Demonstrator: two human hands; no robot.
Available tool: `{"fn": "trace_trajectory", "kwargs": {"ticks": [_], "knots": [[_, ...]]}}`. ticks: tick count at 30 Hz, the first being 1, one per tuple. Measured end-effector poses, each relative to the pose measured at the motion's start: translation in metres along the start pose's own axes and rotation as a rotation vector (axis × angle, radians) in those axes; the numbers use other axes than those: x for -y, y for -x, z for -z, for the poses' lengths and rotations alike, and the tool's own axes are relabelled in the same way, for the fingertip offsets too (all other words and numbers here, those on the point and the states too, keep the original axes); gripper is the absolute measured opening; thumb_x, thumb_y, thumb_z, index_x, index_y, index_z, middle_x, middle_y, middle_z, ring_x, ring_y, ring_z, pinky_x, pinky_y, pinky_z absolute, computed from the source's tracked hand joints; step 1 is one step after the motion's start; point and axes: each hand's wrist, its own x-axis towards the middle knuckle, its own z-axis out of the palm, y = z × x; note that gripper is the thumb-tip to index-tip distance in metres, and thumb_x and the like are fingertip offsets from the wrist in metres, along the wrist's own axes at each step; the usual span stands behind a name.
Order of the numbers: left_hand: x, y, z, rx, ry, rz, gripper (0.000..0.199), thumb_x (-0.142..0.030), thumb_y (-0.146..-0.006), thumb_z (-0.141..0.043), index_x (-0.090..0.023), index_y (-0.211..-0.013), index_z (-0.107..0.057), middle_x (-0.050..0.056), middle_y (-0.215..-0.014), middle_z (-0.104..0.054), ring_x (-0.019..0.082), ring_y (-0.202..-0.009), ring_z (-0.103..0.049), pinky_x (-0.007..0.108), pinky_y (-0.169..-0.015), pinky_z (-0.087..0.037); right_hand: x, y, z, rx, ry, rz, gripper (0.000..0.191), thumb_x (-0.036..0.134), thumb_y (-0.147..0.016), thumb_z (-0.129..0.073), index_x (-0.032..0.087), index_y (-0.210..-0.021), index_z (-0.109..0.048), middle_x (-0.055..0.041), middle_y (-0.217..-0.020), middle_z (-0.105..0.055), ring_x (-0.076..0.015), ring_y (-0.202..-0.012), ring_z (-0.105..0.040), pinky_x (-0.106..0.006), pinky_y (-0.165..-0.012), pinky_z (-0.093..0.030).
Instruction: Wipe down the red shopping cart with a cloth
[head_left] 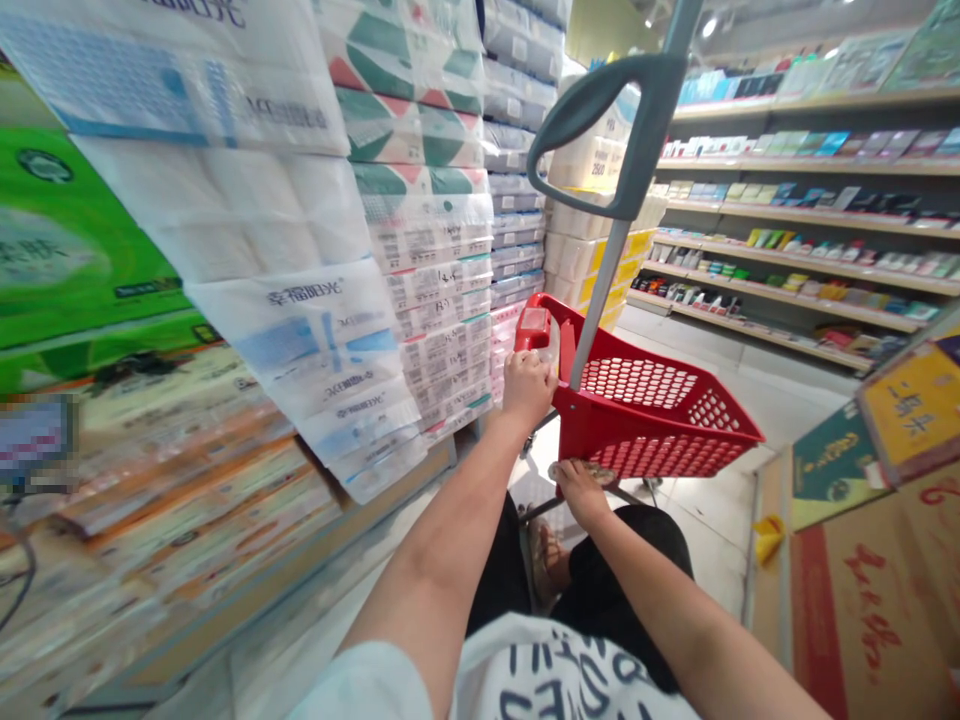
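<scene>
A red shopping basket cart [660, 425] with perforated sides stands in front of my knees. From it rises a grey pole [600, 300] with a dark grey loop handle [634, 140] at the top. My left hand [529, 384] is closed round a red-topped thing with a whitish translucent part [535, 328] at the cart's near left end; I cannot tell whether it is part of the cart. Low beside the cart's near wall, my right hand [583, 493] is closed on a small brownish patterned thing [601, 472], mostly covered by the fingers.
Wrapped toilet paper packs [322, 320] and tissue packs [439, 270] are stacked tall along the left. Cardboard boxes [870, 600] stand close on the right. Shelves of small goods [810, 225] line the back right, beyond the pale tiled floor [720, 515].
</scene>
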Motion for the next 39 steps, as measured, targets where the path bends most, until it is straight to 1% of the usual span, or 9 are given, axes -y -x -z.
{"fn": "trace_trajectory", "kwargs": {"ticks": [7,10,13,16,20,24,30,34,39], "knots": [[-0.021,0.01,0.018,0.065,-0.015,-0.077,0.021,-0.019,-0.089,-0.047,-0.019,-0.097,-0.067,0.012,-0.1,-0.066,0.03,-0.116,-0.049,0.054,-0.113,-0.013,-0.016,0.014,-0.001,0.032,-0.021,-0.11,0.027,0.004,-0.081,-0.049,0.022,-0.081,-0.07,-0.0115,-0.087,-0.062,-0.0249,-0.086,-0.055,-0.032,-0.066,-0.046],[-0.034,0.01,0.02,0.12,-0.006,-0.132,0.027,-0.018,-0.084,-0.052,-0.016,-0.109,-0.063,0.013,-0.103,-0.067,0.029,-0.111,-0.055,0.05,-0.112,-0.018,-0.023,0.008,0.008,-0.054,-0.09,-0.181,0.028,0.009,-0.085,-0.047,0.022,-0.087,-0.071,-0.0083,-0.09,-0.062,-0.022,-0.087,-0.055,-0.031,-0.071,-0.048],[-0.041,0.002,0.017,0.14,0.033,-0.044,0.035,-0.031,-0.086,-0.053,-0.015,-0.116,-0.058,0.012,-0.099,-0.069,0.028,-0.098,-0.061,0.047,-0.103,-0.029,-0.024,-0.011,0.024,-0.207,-0.177,-0.154,0.032,0.016,-0.091,-0.043,0.023,-0.108,-0.069,-0.0081,-0.104,-0.06,-0.0215,-0.094,-0.053,-0.033,-0.082,-0.049],[-0.043,-0.008,0.014,0.138,0.022,0.047,0.039,-0.047,-0.091,-0.045,-0.015,-0.105,-0.062,0.013,-0.091,-0.07,0.029,-0.092,-0.063,0.046,-0.094,-0.034,-0.02,-0.024,0.037,-0.241,-0.199,-0.124,0.034,0.016,-0.091,-0.043,0.026,-0.113,-0.067,-0.0078,-0.105,-0.06,-0.0214,-0.095,-0.053,-0.034,-0.084,-0.049],[-0.043,-0.01,0.012,0.113,-0.004,0.022,0.047,-0.052,-0.095,-0.037,-0.017,-0.08,-0.065,0.013,-0.083,-0.07,0.029,-0.088,-0.063,0.048,-0.09,-0.033,-0.014,-0.028,0.051,-0.238,-0.187,-0.099,0.031,0.013,-0.089,-0.047,0.026,-0.105,-0.07,-0.0058,-0.095,-0.061,-0.0202,-0.087,-0.053,-0.031,-0.077,-0.051],[-0.042,-0.006,0.013,0.08,0.001,-0.007,0.048,-0.053,-0.095,-0.036,-0.017,-0.08,-0.065,0.013,-0.085,-0.07,0.029,-0.088,-0.063,0.047,-0.091,-0.031,-0.013,-0.04,0.074,-0.358,-0.192,-0.078,0.032,0.017,-0.093,-0.044,0.025,-0.113,-0.068,-0.0087,-0.108,-0.059,-0.0219,-0.099,-0.052,-0.036,-0.091,-0.049],[-0.039,-0.006,0.017,0.133,-0.006,-0.015,0.047,-0.049,-0.096,-0.036,-0.017,-0.078,-0.066,0.01,-0.082,-0.07,0.027,-0.086,-0.064,0.046,-0.092,-0.03,-0.008,-0.06,0.1,-0.267,-0.157,0.084,0.034,0.012,-0.091,-0.046,0.025,-0.115,-0.067,-0.0081,-0.106,-0.063,-0.0219,-0.098,-0.055,-0.035,-0.089,-0.052],[-0.036,-0.005,0.022,0.145,-0.011,-0.031,0.045,-0.046,-0.096,-0.037,-0.017,-0.078,-0.066,0.011,-0.085,-0.071,0.025,-0.086,-0.064,0.044,-0.092,-0.031,-0.006,-0.059,0.097,-0.322,-0.116,0.126,0.039,0.01,-0.091,-0.043,0.02,-0.124,-0.062,-0.0108,-0.123,-0.061,-0.0243,-0.116,-0.052,-0.042,-0.106,-0.042],[-0.034,-0.004,0.028,0.208,0.024,-0.035,0.041,-0.044,-0.096,-0.038,-0.018,-0.081,-0.066,0.009,-0.084,-0.07,0.025,-0.087,-0.064,0.043,-0.091,-0.032,-0.008,-0.031,0.064,-0.18,0.004,0.382,0.049,0.003,-0.087,-0.04,0.013,-0.133,-0.054,-0.0125,-0.139,-0.053,-0.0218,-0.133,-0.043,-0.039,-0.106,-0.042]]}}
